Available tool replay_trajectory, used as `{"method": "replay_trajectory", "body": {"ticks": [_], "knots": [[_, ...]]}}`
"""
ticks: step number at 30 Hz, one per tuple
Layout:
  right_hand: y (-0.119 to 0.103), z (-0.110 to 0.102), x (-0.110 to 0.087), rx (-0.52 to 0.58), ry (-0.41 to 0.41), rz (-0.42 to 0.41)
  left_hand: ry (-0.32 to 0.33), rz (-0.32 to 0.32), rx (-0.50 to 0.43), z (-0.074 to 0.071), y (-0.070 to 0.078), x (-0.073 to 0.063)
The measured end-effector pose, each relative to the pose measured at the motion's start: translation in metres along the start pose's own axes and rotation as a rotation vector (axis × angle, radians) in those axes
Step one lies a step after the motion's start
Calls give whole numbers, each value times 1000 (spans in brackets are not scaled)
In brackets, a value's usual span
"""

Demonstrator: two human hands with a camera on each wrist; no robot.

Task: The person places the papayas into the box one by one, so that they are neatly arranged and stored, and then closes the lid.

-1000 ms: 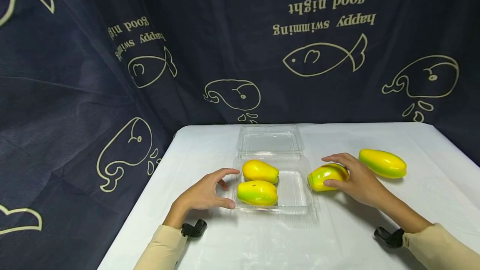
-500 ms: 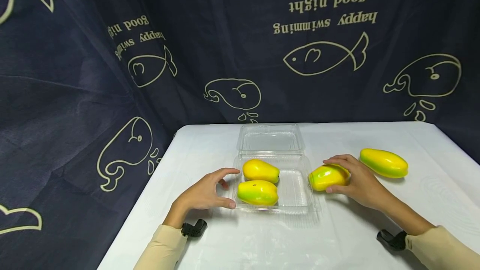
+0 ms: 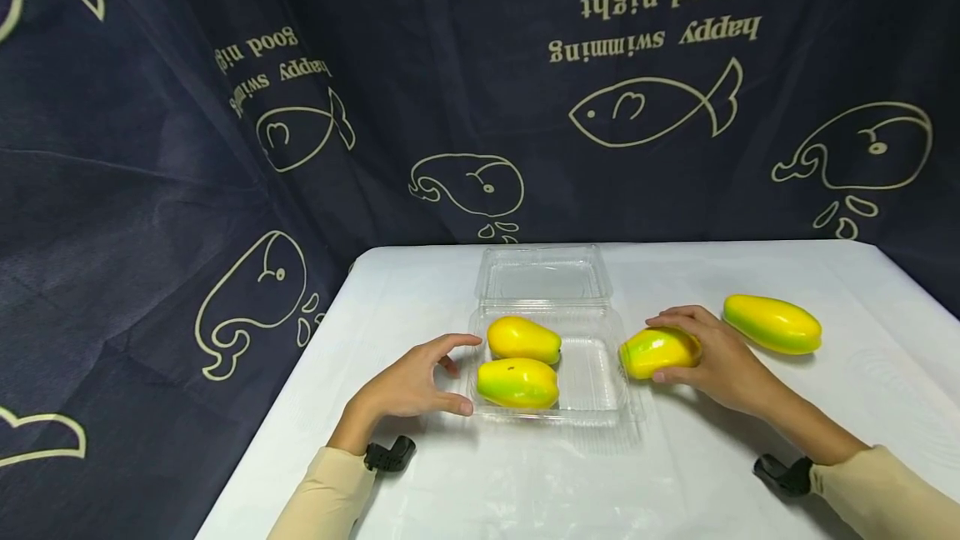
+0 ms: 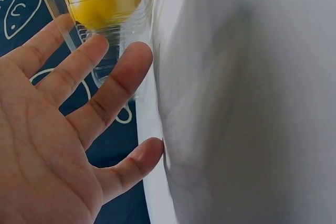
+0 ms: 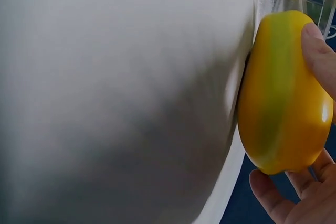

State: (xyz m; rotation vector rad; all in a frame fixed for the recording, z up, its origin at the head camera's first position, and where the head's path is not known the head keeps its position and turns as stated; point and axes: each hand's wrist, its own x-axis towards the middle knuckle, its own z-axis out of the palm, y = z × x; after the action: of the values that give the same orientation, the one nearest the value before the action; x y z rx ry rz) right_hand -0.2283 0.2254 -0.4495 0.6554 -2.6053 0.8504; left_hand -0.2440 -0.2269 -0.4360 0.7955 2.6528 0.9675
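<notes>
My right hand point(image 3: 720, 361) holds a yellow-green papaya point(image 3: 654, 354) just outside the right wall of a clear plastic clamshell box point(image 3: 588, 373). In the right wrist view, digits lie at both ends of this papaya point(image 5: 283, 98). Inside the box, two papayas lie one behind the other on the left: the rear papaya point(image 3: 522, 338) and the front papaya point(image 3: 517, 383). Beside the box's left wall is my left hand point(image 3: 412, 377), fingers spread and loosely bent, holding nothing. The left wrist view shows its palm and fingertips near the box wall; whether they touch cannot be told.
Another papaya point(image 3: 772, 324) lies on the white-covered table point(image 3: 570, 490), behind and right of my right hand. The box's lid point(image 3: 543, 273) is folded back flat behind its base. A dark printed cloth point(image 3: 450, 90) hangs beyond the table and along the left.
The head view has tilted slightly, shifting everything a little. My right thumb has slid slightly along the papaya. The left hand and the papayas in the box stay put.
</notes>
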Motion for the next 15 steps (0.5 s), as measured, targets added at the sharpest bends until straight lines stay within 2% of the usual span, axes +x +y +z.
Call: {"method": "replay_trajectory", "body": {"ticks": [5, 15], "knots": [[2, 3, 0, 21, 23, -28, 1, -1, -3, 0, 0, 0], [2, 3, 0, -6, 43, -38, 2, -11, -6, -1, 1, -1]]}}
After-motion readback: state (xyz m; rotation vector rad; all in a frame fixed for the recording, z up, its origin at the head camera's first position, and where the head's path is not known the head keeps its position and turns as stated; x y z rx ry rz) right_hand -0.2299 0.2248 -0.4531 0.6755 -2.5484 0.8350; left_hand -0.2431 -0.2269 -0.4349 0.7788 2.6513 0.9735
